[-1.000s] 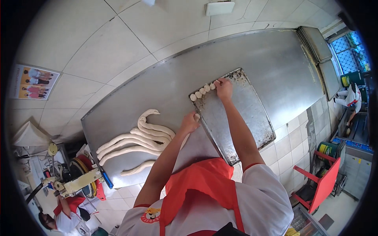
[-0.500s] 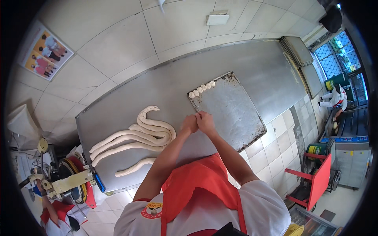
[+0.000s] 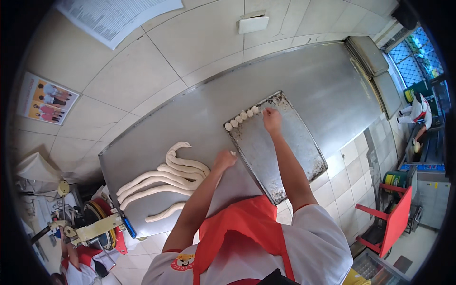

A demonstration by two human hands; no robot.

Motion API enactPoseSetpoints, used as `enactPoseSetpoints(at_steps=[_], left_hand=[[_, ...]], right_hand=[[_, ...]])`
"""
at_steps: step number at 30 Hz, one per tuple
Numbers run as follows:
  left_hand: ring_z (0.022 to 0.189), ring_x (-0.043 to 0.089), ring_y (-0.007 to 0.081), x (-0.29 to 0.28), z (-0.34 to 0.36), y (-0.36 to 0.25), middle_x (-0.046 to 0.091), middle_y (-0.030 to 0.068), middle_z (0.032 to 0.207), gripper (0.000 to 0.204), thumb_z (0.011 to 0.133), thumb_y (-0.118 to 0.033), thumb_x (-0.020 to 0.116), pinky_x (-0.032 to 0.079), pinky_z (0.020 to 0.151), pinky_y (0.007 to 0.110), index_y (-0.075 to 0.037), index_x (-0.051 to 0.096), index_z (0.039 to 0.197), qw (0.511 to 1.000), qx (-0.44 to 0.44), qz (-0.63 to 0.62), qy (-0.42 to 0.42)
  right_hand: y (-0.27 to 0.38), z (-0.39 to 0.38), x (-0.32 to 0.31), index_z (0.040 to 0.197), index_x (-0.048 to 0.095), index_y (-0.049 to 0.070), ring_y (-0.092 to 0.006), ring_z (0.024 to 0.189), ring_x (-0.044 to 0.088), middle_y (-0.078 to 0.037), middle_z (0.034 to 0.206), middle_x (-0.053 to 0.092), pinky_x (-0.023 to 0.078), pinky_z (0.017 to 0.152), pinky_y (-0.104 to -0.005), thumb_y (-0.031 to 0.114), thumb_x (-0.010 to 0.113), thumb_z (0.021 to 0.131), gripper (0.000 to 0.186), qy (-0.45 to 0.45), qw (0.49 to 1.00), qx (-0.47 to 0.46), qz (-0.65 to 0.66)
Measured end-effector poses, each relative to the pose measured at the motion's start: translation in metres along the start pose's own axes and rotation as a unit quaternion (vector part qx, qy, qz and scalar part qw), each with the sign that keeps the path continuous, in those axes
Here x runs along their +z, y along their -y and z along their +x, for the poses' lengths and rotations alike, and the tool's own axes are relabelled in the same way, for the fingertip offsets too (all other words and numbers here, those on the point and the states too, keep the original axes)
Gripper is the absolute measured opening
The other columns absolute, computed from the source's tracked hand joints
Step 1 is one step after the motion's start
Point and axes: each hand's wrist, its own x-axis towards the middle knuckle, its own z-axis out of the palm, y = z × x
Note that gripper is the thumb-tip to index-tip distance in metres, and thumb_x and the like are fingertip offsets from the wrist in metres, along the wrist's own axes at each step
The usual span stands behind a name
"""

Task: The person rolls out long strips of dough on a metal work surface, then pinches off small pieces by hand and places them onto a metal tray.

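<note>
The left hand (image 3: 225, 159) is closed round a dough strand (image 3: 232, 153) whose pale tip shows at its 2 o'clock side, just beside the tray (image 3: 285, 152) on the metal bench (image 3: 308, 66). The right hand (image 3: 271, 119) has its fingers bunched over the tray's 12 o'clock part, near the row of dough pieces (image 3: 243, 115) along its 11 o'clock edge; whether it holds dough, I cannot tell. Long dough ropes (image 3: 164, 179) lie toward 8 o'clock from the left hand.

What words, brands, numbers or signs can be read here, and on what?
Wall sheet: fine lines, too small to read.
Wall poster: edge lettering, too blurred to read.
Shirt emblem: lettering there, which I won't copy.
Green bucket: label too small to read.
Dough pieces, tray: none seen.
</note>
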Motion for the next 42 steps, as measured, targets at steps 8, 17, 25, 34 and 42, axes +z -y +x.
enactPoseSetpoints(at_steps=[8, 17, 25, 34, 42], left_hand=[[0.100, 0.065, 0.0406, -0.002, -0.017, 0.020, 0.068, 0.0234, 0.102, 0.066, 0.069, -0.012, 0.073, 0.052, 0.085, 0.047, -0.005, 0.049, 0.131, 0.984, 0.081, -0.150, -0.052], [0.097, 0.067, 0.0384, 0.009, -0.044, 0.016, 0.071, 0.0196, 0.098, 0.045, 0.076, -0.015, 0.069, 0.055, 0.080, 0.044, -0.003, 0.061, 0.119, 0.960, 0.235, -0.150, 0.018], [0.093, 0.069, 0.0372, 0.018, -0.040, -0.005, 0.070, 0.0215, 0.098, 0.032, 0.080, -0.024, 0.059, 0.053, 0.082, 0.047, -0.002, 0.071, 0.099, 0.990, 0.111, 0.082, 0.037], [0.100, 0.065, 0.0427, 0.004, -0.002, 0.011, 0.067, 0.0265, 0.105, 0.041, 0.077, -0.031, 0.061, 0.052, 0.085, 0.048, 0.001, 0.070, 0.100, 0.999, 0.025, -0.004, 0.027], [0.101, 0.065, 0.0395, 0.005, -0.016, 0.035, 0.067, 0.0226, 0.107, 0.058, 0.066, -0.019, 0.081, 0.051, 0.087, 0.045, -0.004, 0.059, 0.117, 0.988, 0.121, -0.099, 0.013]], right_hand=[[0.055, -0.035, -0.004, 0.100, 0.070, 0.002, -0.0236, 0.079, 0.068, -0.015, 0.085, 0.071, 0.052, 0.072, -0.0371, 0.025, 0.069, 0.085, 0.027, -0.159, 0.978, -0.051, -0.121], [0.081, -0.192, 0.006, 0.093, 0.072, 0.002, -0.0273, 0.064, 0.064, -0.017, 0.074, 0.067, 0.052, 0.067, -0.0407, 0.019, 0.064, 0.087, 0.019, 0.177, 0.982, 0.003, 0.066], [0.070, -0.192, -0.019, 0.096, 0.069, 0.003, -0.0185, 0.062, 0.062, -0.012, 0.073, 0.067, 0.048, 0.057, -0.0332, 0.025, 0.063, 0.090, 0.024, 0.289, 0.956, -0.016, -0.056], [-0.024, -0.024, -0.035, 0.105, 0.072, 0.007, -0.0176, 0.071, 0.065, -0.008, 0.086, 0.070, 0.052, 0.064, -0.0312, 0.016, 0.062, 0.086, 0.023, 0.045, 0.990, 0.062, 0.116], [0.025, 0.011, -0.011, 0.101, 0.072, 0.004, -0.0345, 0.092, 0.064, -0.021, 0.100, 0.067, 0.051, 0.082, -0.0417, 0.024, 0.070, 0.084, 0.026, -0.130, 0.988, -0.049, -0.064]])
